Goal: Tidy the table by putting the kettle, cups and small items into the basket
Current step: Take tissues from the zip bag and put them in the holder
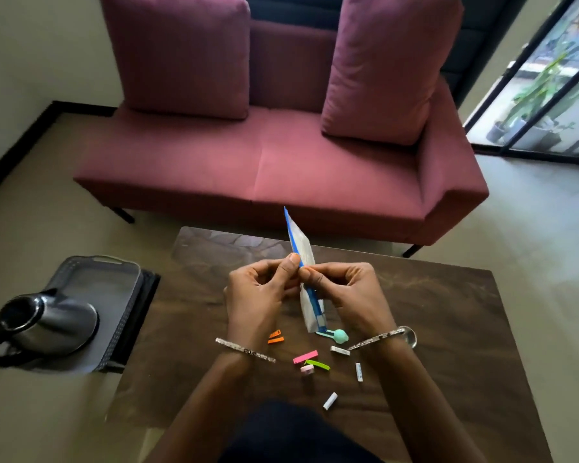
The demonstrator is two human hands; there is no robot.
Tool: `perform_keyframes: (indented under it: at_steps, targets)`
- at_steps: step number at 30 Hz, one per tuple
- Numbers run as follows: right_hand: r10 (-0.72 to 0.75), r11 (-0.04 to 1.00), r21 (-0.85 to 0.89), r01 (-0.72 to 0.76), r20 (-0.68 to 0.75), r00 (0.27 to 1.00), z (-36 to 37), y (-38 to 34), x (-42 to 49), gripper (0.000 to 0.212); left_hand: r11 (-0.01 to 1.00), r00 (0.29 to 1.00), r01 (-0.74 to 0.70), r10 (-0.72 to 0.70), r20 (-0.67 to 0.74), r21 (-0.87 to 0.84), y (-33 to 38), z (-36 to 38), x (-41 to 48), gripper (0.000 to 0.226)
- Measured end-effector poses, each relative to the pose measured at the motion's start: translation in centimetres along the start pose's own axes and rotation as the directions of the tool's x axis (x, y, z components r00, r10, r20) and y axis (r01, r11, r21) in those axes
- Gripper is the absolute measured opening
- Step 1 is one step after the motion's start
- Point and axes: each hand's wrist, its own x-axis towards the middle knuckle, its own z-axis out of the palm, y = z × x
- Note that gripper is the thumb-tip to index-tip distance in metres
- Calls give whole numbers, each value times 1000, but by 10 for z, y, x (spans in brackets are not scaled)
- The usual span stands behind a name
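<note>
While the blue-and-white packet (302, 243) was pinched mid-length by the left hand (259, 290) and the right hand (346, 289) above the table (442, 312), it was judged light, limp and crushable, best gripped along its blue edge; the kettle (47, 324) was seen in the basket (114, 275).

Nothing legible in view.

White-and-blue packet (304, 250): faint grey print on the white face, too blurred to read.

White strip (358, 371) on the table (448, 312): small dark marks along it, too small to make out.

Bangle (244, 349) on the left wrist: dark marks mid-band, possibly engraving, unreadable.
</note>
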Motion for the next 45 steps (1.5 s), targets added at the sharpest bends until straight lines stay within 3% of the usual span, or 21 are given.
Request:
perform_keyframes:
  at_steps: [11,16,24,32,39,45]
  targets:
    - [108,976,158,-148,236,966,-22,0,1,29,992,995,83,-87,-45,-100,5,7,-15,22]
    - [152,951,232,-205,228,962,-30,1,-2,35,992,997,77,-78,0,-100,3,15,-19,25]
    - [156,939,269,-214,222,963,-41,-7,-10,21,976,994,111,-106,33,-187,2,25,-28,12]
    - [66,982,161,-99,195,979,-40,-11,-15,32,975,991,122,-110,74,-185,4,21,-33,9]
    - [99,977,164,-139,228,969,-39,-9,-15,33,949,975,194,-159,153,-250,4,10,-36,15]
    - [115,980,134,-147,223,968,-35,-7,-16,33,953,977,203,-182,111,-223,3,7,-35,8]
